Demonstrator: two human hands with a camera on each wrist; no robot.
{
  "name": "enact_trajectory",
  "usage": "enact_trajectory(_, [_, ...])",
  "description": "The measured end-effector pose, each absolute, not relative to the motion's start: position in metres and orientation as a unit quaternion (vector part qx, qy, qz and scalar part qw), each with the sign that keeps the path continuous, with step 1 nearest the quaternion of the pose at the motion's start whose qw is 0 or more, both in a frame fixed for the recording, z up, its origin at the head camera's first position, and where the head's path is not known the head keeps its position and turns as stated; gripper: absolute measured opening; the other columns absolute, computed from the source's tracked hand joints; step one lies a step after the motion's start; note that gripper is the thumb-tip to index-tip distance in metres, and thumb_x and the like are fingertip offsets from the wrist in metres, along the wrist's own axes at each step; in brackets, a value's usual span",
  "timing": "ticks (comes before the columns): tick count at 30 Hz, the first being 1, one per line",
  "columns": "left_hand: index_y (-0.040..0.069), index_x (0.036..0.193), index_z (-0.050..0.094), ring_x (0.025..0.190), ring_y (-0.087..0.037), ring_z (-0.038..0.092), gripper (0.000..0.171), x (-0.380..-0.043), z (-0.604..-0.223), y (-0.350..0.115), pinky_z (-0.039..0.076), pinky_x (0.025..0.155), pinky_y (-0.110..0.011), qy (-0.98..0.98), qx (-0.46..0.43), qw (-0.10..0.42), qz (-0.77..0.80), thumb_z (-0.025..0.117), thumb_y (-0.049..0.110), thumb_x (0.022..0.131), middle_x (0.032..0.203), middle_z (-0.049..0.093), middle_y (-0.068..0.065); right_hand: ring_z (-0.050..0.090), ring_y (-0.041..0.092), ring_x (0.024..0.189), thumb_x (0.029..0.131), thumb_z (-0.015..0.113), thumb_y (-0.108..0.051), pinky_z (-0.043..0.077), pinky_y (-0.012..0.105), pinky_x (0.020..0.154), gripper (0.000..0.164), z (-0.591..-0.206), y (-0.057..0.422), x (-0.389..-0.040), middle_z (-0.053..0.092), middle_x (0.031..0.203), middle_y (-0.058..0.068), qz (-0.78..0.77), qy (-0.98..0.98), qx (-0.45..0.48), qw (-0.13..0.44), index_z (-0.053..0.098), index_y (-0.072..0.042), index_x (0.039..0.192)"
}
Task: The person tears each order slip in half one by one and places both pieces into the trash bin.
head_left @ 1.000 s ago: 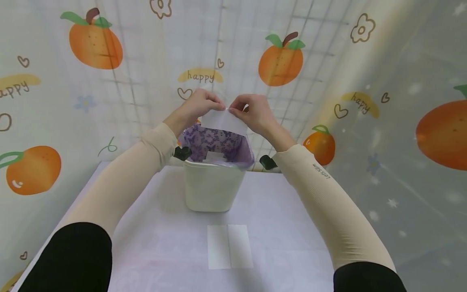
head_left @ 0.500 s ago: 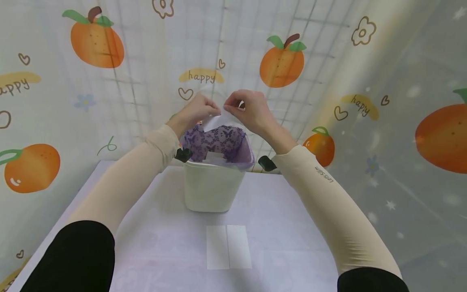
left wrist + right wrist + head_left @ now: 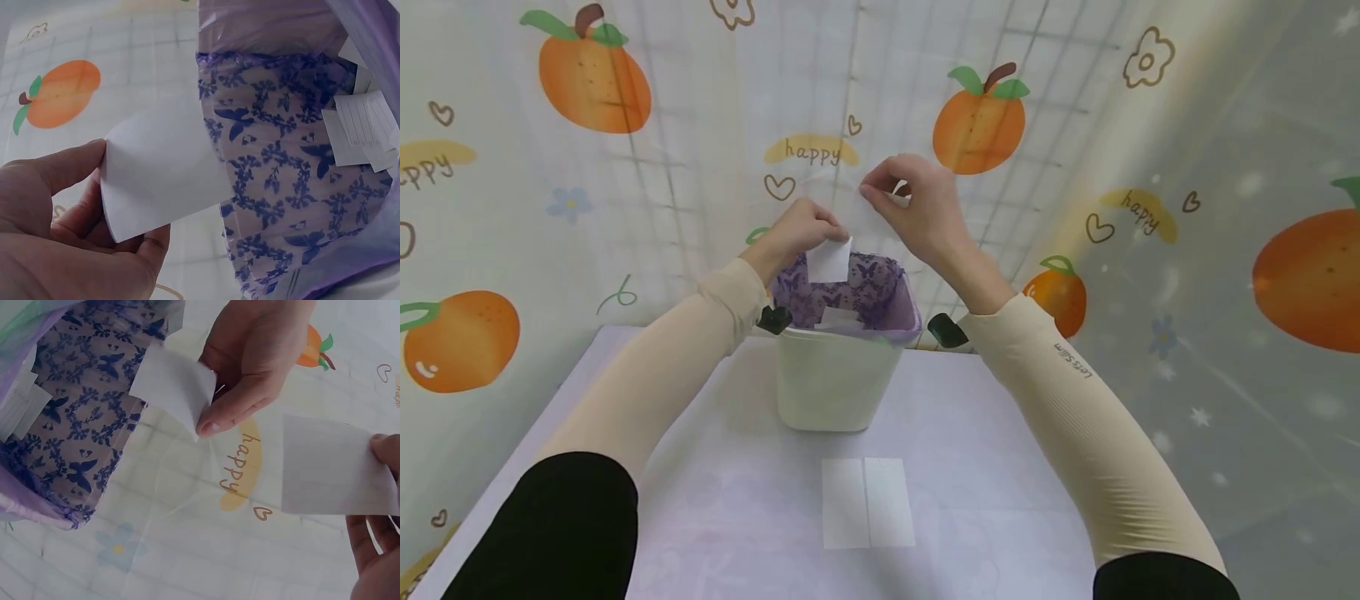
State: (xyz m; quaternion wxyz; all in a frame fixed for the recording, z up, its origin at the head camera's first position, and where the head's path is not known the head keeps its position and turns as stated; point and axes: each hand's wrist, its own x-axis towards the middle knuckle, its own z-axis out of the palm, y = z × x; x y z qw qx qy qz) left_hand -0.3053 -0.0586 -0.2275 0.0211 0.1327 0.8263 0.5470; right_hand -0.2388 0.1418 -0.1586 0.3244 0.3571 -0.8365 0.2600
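My left hand (image 3: 799, 233) pinches a torn piece of white paper (image 3: 829, 263) by its upper edge, over the left side of the bin's mouth. Higher up and to the right, my right hand (image 3: 919, 204) pinches another piece of white paper (image 3: 334, 472), plain in the right wrist view but faint against the curtain in the head view. Below both hands stands a white trash bin (image 3: 838, 383) with a purple butterfly-patterned bag (image 3: 272, 150) lining it. Several paper scraps (image 3: 351, 137), some with ruled lines, lie inside.
On the white table (image 3: 737, 508), two white paper pieces (image 3: 844, 504) lie side by side in front of the bin. A curtain (image 3: 700, 100) printed with oranges hangs behind the table, with a wire grid showing through it.
The sheet held between both hands has come apart into two pieces. My right hand has moved up with one; the left has dropped slightly with the other.
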Motion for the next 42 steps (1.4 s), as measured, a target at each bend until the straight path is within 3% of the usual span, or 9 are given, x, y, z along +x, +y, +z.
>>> enact_trajectory(2, [-0.002, 0.115, 0.076, 0.13, -0.024, 0.052, 0.025, -0.305, -0.227, -0.061, 0.034, 0.12, -0.046, 0.83, 0.122, 0.025, 0.544, 0.072, 0.015, 0.098, 0.137, 0.065, -0.01, 0.069, 0.019, 0.093, 0.098, 0.076, -0.013, 0.055, 0.035, 0.084, 0.007, -0.159, 0.141, -0.238, 0.078, 0.098, 0.007, 0.254, -0.842, 0.354, 0.319, 0.079, -0.008, 0.101])
enact_trajectory(5, [-0.001, 0.115, 0.075, 0.137, -0.027, 0.049, 0.024, -0.305, -0.226, -0.064, 0.031, 0.123, -0.049, 0.83, 0.112, 0.032, 0.545, 0.072, 0.016, 0.099, 0.144, 0.062, -0.011, 0.069, 0.021, 0.092, 0.098, 0.076, -0.013, 0.057, 0.037, 0.084, 0.007, -0.161, 0.14, -0.239, 0.078, 0.096, 0.007, 0.241, -0.851, 0.353, 0.307, 0.08, -0.007, 0.1])
enact_trajectory(7, [-0.001, 0.115, 0.076, 0.134, -0.026, 0.05, 0.024, -0.304, -0.224, -0.066, 0.034, 0.122, -0.047, 0.831, 0.107, 0.033, 0.546, 0.072, 0.016, 0.099, 0.142, 0.062, -0.01, 0.07, 0.021, 0.093, 0.098, 0.076, -0.013, 0.058, 0.038, 0.085, 0.008, -0.163, 0.14, -0.239, 0.078, 0.097, 0.008, 0.232, -0.861, 0.348, 0.29, 0.08, -0.007, 0.101])
enact_trajectory(14, [0.0, 0.113, 0.077, 0.109, -0.029, 0.067, 0.024, -0.302, -0.221, -0.072, 0.054, 0.099, -0.04, 0.816, 0.124, 0.035, 0.563, 0.069, 0.019, 0.102, 0.111, 0.078, -0.015, 0.07, 0.03, 0.101, 0.098, 0.074, -0.014, 0.057, 0.041, 0.093, 0.027, -0.173, 0.143, -0.245, 0.074, 0.118, 0.014, 0.191, -0.899, 0.309, 0.246, 0.073, -0.003, 0.121])
enact_trajectory(18, [0.002, 0.109, 0.079, 0.115, -0.028, 0.066, 0.022, -0.301, -0.22, -0.076, 0.052, 0.105, -0.041, 0.819, 0.13, 0.031, 0.558, 0.069, 0.021, 0.102, 0.115, 0.078, -0.014, 0.066, 0.033, 0.113, 0.099, 0.074, -0.024, 0.051, 0.047, 0.1, 0.043, -0.18, 0.152, -0.25, 0.069, 0.133, 0.016, 0.178, -0.916, 0.275, 0.23, 0.066, -0.003, 0.135])
enact_trajectory(21, [0.004, 0.11, 0.078, 0.123, -0.025, 0.062, 0.024, -0.299, -0.218, -0.08, 0.047, 0.113, -0.044, 0.826, 0.13, 0.027, 0.547, 0.071, 0.025, 0.101, 0.12, 0.074, -0.011, 0.057, 0.036, 0.131, 0.1, 0.072, -0.04, 0.045, 0.051, 0.112, 0.067, -0.185, 0.162, -0.254, 0.057, 0.15, 0.018, 0.176, -0.933, 0.24, 0.201, 0.05, -0.004, 0.152])
enact_trajectory(26, [0.006, 0.124, 0.074, 0.143, -0.027, 0.048, 0.036, -0.297, -0.217, -0.092, 0.036, 0.123, -0.049, 0.84, 0.105, 0.025, 0.532, 0.075, 0.032, 0.099, 0.143, 0.061, -0.008, 0.023, 0.039, 0.16, 0.099, 0.058, -0.065, 0.021, 0.057, 0.129, 0.099, -0.194, 0.183, -0.259, 0.022, 0.175, 0.015, 0.176, -0.955, 0.187, 0.146, 0.017, -0.009, 0.169])
enact_trajectory(31, [0.01, 0.137, 0.069, 0.152, -0.03, 0.039, 0.054, -0.296, -0.218, -0.108, 0.031, 0.126, -0.053, 0.842, 0.078, 0.029, 0.533, 0.076, 0.044, 0.096, 0.158, 0.051, -0.007, 0.007, 0.039, 0.163, 0.1, 0.043, -0.075, 0.01, 0.061, 0.13, 0.1, -0.203, 0.2, -0.263, 0.004, 0.178, 0.014, 0.169, -0.963, 0.173, 0.118, 0.009, -0.013, 0.17])
enact_trajectory(42, [0.007, 0.144, 0.064, 0.152, -0.033, 0.039, 0.067, -0.301, -0.23, -0.144, 0.029, 0.127, -0.056, 0.859, 0.073, 0.053, 0.504, 0.073, 0.053, 0.096, 0.159, 0.051, -0.011, 0.002, 0.045, 0.163, 0.103, 0.039, -0.073, 0.007, 0.064, 0.129, 0.097, -0.224, 0.227, -0.262, -0.001, 0.177, 0.019, 0.148, -0.973, 0.149, 0.093, 0.009, -0.01, 0.17])
